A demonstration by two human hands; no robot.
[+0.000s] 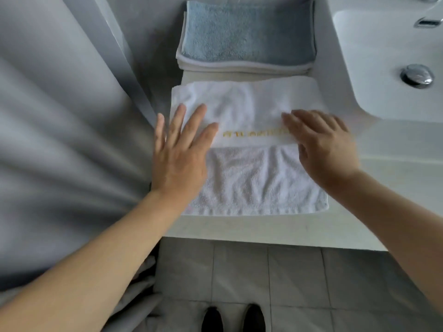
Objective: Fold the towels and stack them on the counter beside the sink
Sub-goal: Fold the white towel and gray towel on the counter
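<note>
— Looking at the fingers first: what are they doing?
— On the left hand they are straight and spread out, lying flat on the left side of the white fluffy towel with gold letters. The right hand has its fingers a little bent and close together, resting on the towel's right side.
— Where is that towel?
— It lies on the white bench, folded over so the top half covers part of the bottom half.
— What is behind it?
— A stack of folded towels, with a blue fluffy towel on top, touching the white one's far edge.
— And around that?
— A white sink with a shiny round drain plug sits to the right. A grey curtain hangs on the left. Grey floor tiles and two black shoes are below.
</note>
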